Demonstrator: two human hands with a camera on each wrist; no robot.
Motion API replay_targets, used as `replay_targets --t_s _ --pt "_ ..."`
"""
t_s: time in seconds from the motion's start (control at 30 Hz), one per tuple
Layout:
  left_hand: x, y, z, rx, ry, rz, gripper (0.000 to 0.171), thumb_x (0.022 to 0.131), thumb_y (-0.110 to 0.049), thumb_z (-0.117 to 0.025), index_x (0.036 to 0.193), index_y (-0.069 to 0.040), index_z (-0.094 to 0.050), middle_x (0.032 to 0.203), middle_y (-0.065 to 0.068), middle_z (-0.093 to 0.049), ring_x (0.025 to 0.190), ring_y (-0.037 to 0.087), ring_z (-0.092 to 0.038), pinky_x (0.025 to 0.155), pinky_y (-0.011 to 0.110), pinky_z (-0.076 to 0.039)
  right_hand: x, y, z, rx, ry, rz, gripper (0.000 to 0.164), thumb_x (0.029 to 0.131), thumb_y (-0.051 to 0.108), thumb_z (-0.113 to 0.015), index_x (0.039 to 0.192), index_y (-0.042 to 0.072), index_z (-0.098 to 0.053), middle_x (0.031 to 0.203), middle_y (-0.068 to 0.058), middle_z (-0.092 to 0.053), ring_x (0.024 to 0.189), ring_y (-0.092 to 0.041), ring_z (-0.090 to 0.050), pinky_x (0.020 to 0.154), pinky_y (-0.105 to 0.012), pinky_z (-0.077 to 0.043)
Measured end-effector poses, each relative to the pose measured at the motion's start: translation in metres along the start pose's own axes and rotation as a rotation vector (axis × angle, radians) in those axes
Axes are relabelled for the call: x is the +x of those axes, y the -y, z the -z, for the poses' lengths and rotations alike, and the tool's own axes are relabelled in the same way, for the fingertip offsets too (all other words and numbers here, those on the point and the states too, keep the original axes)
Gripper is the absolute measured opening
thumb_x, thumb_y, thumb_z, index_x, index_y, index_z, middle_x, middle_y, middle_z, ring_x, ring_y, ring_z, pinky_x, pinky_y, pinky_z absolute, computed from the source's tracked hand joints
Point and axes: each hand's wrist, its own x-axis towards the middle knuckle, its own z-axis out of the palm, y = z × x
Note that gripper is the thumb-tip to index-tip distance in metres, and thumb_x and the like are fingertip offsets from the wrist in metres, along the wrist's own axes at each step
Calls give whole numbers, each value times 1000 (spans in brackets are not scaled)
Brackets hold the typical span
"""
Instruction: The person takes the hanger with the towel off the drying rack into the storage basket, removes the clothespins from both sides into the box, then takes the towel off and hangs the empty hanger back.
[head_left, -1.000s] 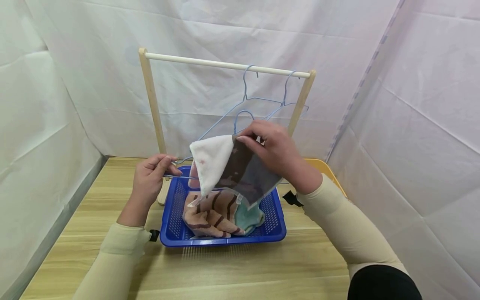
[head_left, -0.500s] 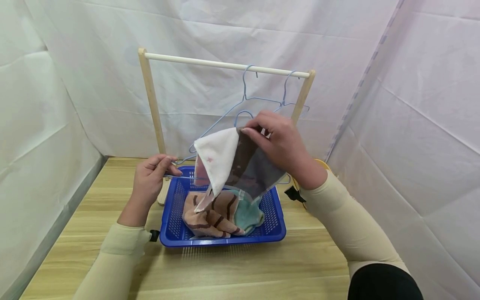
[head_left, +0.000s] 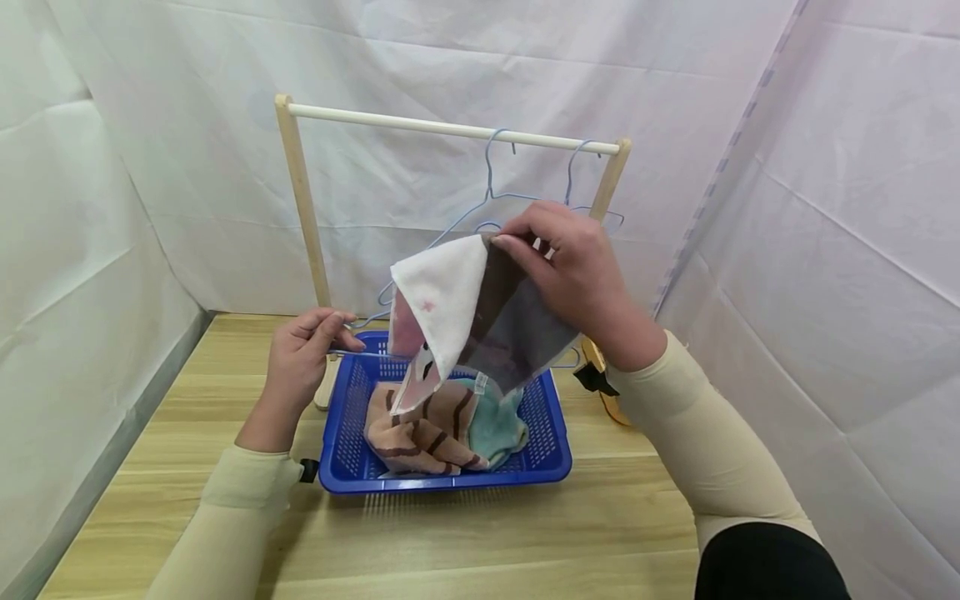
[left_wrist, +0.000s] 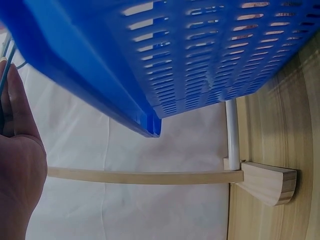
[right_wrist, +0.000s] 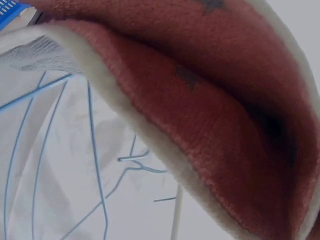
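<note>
In the head view my left hand (head_left: 300, 354) holds the left corner of a blue wire hanger (head_left: 367, 353) over the blue basket. My right hand (head_left: 573, 258) pinches a small towel (head_left: 444, 279) by its upper edge. One face of the towel is white with a small pink mark; pink and dark grey parts show as well. It hangs across the hanger and hides most of it; whether it passes through the hanger I cannot tell. In the right wrist view the towel (right_wrist: 190, 115) looks reddish with dark stars and a pale border.
Striped brown cloth (head_left: 427, 429) and a teal cloth (head_left: 497, 429) lie in the blue basket (head_left: 446, 485). Behind stands a wooden rack with a white rod (head_left: 390, 122), carrying two blue hangers (head_left: 489, 167) at its right. A yellow-orange container (head_left: 617, 410) is partly hidden by my right arm.
My right hand has risen and moved to the right, lifting the towel and drawing it along the hanger. My left hand has stayed in place.
</note>
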Motion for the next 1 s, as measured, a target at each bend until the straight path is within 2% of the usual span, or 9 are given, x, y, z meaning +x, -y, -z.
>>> replay_targets --t_s 0.1,0.33,0.53,0.73,1.0 --pt "0 0 -1 -8 0 -3 27 115 -4 -57 113 20 -70 78 15 -77 75 12 -77 77 25 -67 3 1 5 -6 -26 -1 6 104 11 -80 105 5 -82 92 -6 -73 81 -15 -61 69 -30 -54" --pt "0 1 -1 7 -4 4 28 115 -6 -57 113 19 -70 78 7 -78 74 13 -77 77 25 -67 8 0 17 -22 -67 48 11 105 12 -79 104 2 -81 92 -9 -73 81 -16 -61 69 -32 -54" --pt "1 0 -1 15 -4 8 27 115 -6 -58 113 16 -73 78 15 -77 75 11 -77 77 26 -67 10 1 24 -3 -82 69 11 107 11 -76 104 3 -81 92 -9 -74 82 -15 -60 71 -28 -51" --pt "2 1 -1 47 -3 6 30 116 -8 -57 115 19 -70 79 13 -78 76 10 -77 78 24 -67 7 4 28 72 -123 55 3 103 4 -79 102 2 -82 90 -10 -74 79 -14 -59 70 -23 -49" --pt "2 2 -1 64 -3 2 31 116 -8 -57 115 20 -70 78 15 -77 76 9 -77 77 24 -66 1 5 27 165 -164 38 4 101 -2 -79 101 -1 -82 87 -8 -72 76 -14 -61 69 -23 -50"
